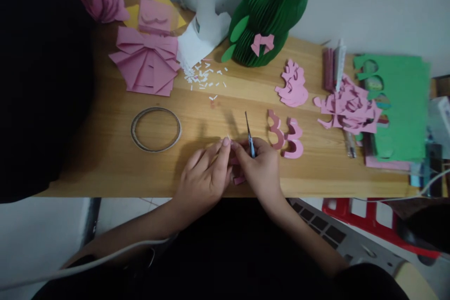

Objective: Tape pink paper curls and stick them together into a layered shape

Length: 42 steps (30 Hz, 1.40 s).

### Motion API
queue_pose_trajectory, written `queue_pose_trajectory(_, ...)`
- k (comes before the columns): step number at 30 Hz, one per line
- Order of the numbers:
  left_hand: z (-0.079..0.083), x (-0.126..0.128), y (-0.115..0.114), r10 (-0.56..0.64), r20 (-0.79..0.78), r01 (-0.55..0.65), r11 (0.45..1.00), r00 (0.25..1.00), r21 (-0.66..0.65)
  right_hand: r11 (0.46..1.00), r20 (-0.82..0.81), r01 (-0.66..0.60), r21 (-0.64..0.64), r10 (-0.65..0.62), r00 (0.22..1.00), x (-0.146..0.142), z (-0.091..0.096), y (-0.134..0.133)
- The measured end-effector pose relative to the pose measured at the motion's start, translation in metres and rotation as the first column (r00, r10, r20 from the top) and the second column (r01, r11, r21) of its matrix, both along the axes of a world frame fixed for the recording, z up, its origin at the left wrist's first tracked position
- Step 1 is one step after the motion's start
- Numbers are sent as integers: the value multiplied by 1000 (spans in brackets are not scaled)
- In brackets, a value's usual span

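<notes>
The wooden worktop [316, 173] runs across the middle of the frame, with a green folded-paper shape [277, 4] at top centre. At lower centre the left hand [204, 174] and the right hand [263, 168] come together at their fingertips. A thin ring [132, 127] lies apart from them, left of centre, while pink curved pieces [295, 151] lie just beside the right hand, on its right-of-frame side. A slim pointed tool [251, 145] sits in the right grip; its long axis runs up the frame, leaning slightly left, so its dark tip points away from the meeting fingertips. A pink paper piece [239, 180] is partly hidden under the hands, below those fingertips in the frame; whether a finger presses it, I cannot tell. Smallest is a white strip [228, 138], its end showing where the left thumb is pinched narrow, apparently on it. The strip lies left of the tool, and the relation that counts seems to be this sideways offset, with the right hand nearer the tool.
</notes>
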State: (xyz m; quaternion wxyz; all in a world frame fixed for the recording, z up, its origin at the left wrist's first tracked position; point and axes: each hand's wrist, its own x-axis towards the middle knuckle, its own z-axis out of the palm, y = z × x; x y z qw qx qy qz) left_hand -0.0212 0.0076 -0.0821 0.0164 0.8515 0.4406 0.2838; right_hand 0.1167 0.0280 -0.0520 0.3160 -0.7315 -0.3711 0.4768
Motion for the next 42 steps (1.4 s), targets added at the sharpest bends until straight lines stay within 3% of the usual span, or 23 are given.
queue_pose_trajectory(6,1,0,-1,1,-8,-1,1000,1000,-15,996,203,-77,43,66,977,1,-3,8)
queue_pose_trajectory(9,4,0,0,9,83,8,978,997,-209,993,178,-61,105,42,983,3,-4,9)
queue_pose_trajectory(11,7,-1,1,61,253,44,921,966,-387,989,90,-31,141,18,996,6,-4,9)
queue_pose_trajectory(13,11,-2,3,181,474,115,840,862,-530,992,-49,0,124,6,999,11,-3,8)
queue_pose_trajectory(15,16,-2,5,340,642,238,730,687,-641,996,-201,16,87,2,980,16,1,6)
queue_pose_trajectory(18,26,0,6,539,726,472,553,426,-687,995,-364,18,102,21,931,23,12,1)
queue_pose_trajectory(19,29,2,7,579,729,524,520,366,-675,992,-397,14,123,36,917,25,17,-1)
queue_pose_trajectory(21,36,7,7,612,732,562,507,300,-653,987,-440,2,163,71,895,29,28,-5)
queue_pose_trajectory(27,52,21,4,530,786,508,604,319,-614,983,-471,-37,180,119,874,39,51,-16)
queue_pose_trajectory(32,65,30,3,469,755,415,639,457,-648,972,-413,-135,194,206,887,48,58,-25)
queue_pose_trajectory(35,71,34,2,468,724,363,646,507,-672,972,-409,-98,212,179,895,55,58,-30)
queue_pose_trajectory(39,78,39,5,530,695,348,612,487,-710,959,-410,-98,265,205,889,66,55,-41)
queue_pose_trajectory(42,85,42,10,557,695,336,616,454,-713,952,-422,-149,269,256,870,72,52,-51)
